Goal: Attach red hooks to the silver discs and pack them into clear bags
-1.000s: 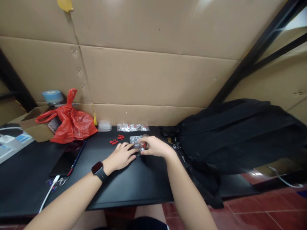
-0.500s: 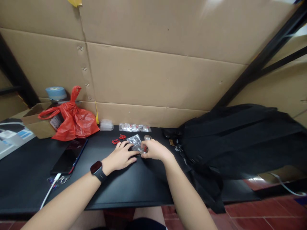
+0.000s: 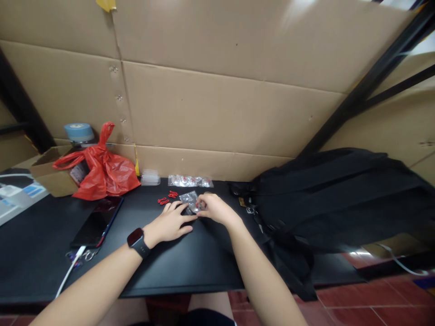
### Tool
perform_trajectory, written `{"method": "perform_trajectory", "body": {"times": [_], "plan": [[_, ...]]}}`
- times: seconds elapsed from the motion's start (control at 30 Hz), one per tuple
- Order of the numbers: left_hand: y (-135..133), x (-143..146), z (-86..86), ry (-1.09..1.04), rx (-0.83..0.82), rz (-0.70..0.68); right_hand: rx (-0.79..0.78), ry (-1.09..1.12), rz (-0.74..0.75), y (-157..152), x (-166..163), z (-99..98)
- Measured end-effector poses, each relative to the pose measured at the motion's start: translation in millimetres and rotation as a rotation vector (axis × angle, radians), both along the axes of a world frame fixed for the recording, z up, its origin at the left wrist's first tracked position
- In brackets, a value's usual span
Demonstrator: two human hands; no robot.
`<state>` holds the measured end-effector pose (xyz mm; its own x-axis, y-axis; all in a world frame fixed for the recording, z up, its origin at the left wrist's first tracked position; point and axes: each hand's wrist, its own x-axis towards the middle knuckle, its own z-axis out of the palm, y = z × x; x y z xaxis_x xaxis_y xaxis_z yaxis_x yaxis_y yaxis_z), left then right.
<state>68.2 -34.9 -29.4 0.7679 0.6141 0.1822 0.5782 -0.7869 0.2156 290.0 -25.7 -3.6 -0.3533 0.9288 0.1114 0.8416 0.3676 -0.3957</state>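
Observation:
My left hand (image 3: 171,222) lies on the black table with its fingers spread, fingertips at the edge of a small clear plastic bag (image 3: 188,197). Pinched in my right hand (image 3: 215,208) is a small clear round case (image 3: 198,207) with something red in it, at the right part of the bag. My fingers partly cover the case, so I cannot tell whether it is inside the bag. Small red looped cords (image 3: 163,200) rest just beyond my left fingers. Farther back lies a row of clear bags (image 3: 190,181) with round, partly red contents.
A stack of clear plastic pieces (image 3: 150,177) stands by the cardboard wall. To the left are a red plastic bag (image 3: 107,174), a cardboard box (image 3: 56,179), a blue-lidded jar (image 3: 79,132) and a charging phone (image 3: 98,222). A black backpack (image 3: 340,199) fills the right side.
My right hand has shifted slightly left and up with the round case, closer over the bag. A second round piece behind it is now mostly hidden. My left hand stays nearly still.

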Motion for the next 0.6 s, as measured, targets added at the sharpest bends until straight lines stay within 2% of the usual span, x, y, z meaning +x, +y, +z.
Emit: {"method": "perform_trajectory", "body": {"times": [0.2,0.43,0.6], "plan": [[-1.4,-0.4,0.9,0.012,-0.006,0.007,0.025,0.058,0.016,6.2,1.2,-9.5],[-1.9,0.1,0.8,-0.017,-0.010,0.013,0.212,-0.112,-0.110,12.0,-14.0,-13.1],[1.1,1.5,-4.4,-0.060,-0.006,0.026,0.197,-0.116,-0.170,18.2,-21.7,-20.2]]}}
